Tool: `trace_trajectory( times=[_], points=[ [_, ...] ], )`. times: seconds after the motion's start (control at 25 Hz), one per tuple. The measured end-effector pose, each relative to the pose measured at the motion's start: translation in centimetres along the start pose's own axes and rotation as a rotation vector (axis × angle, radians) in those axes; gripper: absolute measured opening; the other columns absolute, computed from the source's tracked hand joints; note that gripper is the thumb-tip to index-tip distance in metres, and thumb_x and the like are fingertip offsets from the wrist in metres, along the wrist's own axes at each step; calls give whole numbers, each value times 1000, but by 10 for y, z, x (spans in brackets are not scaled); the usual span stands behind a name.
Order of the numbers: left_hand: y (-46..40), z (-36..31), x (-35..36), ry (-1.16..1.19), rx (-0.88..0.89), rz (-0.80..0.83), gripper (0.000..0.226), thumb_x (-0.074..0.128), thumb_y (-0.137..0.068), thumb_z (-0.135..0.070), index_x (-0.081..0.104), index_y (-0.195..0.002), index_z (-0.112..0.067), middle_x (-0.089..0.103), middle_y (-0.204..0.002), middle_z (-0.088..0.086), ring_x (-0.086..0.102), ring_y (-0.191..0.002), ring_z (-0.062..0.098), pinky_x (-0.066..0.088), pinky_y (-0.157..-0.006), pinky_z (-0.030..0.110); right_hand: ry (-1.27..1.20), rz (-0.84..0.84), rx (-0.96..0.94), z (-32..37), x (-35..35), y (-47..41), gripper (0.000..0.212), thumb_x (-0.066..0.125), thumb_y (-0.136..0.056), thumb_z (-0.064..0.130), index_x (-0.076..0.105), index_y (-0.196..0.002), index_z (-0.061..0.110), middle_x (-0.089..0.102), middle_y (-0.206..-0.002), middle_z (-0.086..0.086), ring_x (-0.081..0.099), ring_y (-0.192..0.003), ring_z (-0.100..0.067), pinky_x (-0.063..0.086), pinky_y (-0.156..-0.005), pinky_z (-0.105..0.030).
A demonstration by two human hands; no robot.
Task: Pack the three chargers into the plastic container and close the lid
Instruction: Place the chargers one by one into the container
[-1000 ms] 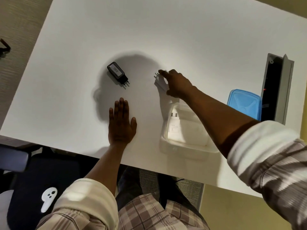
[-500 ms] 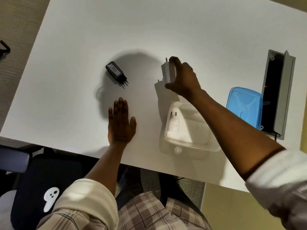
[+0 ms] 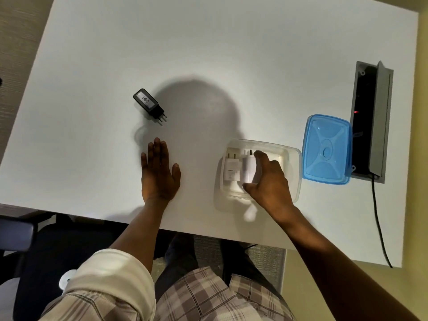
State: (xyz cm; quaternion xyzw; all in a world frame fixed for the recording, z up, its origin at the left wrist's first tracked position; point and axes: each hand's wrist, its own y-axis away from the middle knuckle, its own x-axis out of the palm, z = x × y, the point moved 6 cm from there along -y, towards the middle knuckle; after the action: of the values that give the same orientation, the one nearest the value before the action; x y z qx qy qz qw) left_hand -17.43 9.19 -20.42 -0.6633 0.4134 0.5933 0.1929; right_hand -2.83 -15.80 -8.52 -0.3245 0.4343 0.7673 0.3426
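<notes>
Table (image 3: 208, 54): black charger (image 3: 149, 106) unpacked, beside flat left hand (image 3: 159, 176).
Container (image 3: 291, 172): first white charger (image 3: 231, 169) inside.
Right hand (image 3: 269, 181): now over container, fingers (image 3: 259, 156) gripping second white charger (image 3: 249, 169), lifted from table 0.5 s ago.
Lid (image 3: 326, 149): off, beside container.

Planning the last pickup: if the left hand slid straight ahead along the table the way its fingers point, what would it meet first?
Probably the black charger: the left hand lies flat, fingers pointing up the table, with bare surface between. The charger sits slightly left of that line, so it might just miss.
</notes>
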Motion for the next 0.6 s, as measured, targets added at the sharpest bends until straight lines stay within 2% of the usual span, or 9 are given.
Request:
trace_trajectory(
  times=[0.12,0.28,0.4,0.6],
  points=[
    [0,0,-1,7,-1,-6,73,26,-96,-42,6,-159,-10,6,-169,11,7,-156,28,8,-127,47,38,51,65,-16,15,-22,89,83,-72,30,32,-145,29,54,-119,-16,60,-105,-33,42,-77,-27],
    [0,-1,-1,-2,-5,5,74,27,-96,-41,5,-159,-9,5,-169,10,6,-157,27,7,-127,46,-29,107,121,-29,29,-28,87,85,-69,27,35,-140,30,54,-117,-14,59,-103,-31,40,-75,-26],
    [1,-1,-2,5,-6,3,73,27,-97,-41,7,-159,-8,5,-169,11,6,-157,28,7,-128,46,-47,79,115,-29,33,-26,85,85,-69,22,36,-138,29,53,-116,-14,59,-101,-30,41,-75,-26],
    [1,-2,-3,20,2,-6,73,29,-97,-41,8,-159,-9,6,-169,10,6,-156,28,8,-127,47,-53,71,48,-26,34,-23,87,81,-72,13,34,-145,21,56,-124,-13,55,-112,-29,40,-81,-23]
  ],
)
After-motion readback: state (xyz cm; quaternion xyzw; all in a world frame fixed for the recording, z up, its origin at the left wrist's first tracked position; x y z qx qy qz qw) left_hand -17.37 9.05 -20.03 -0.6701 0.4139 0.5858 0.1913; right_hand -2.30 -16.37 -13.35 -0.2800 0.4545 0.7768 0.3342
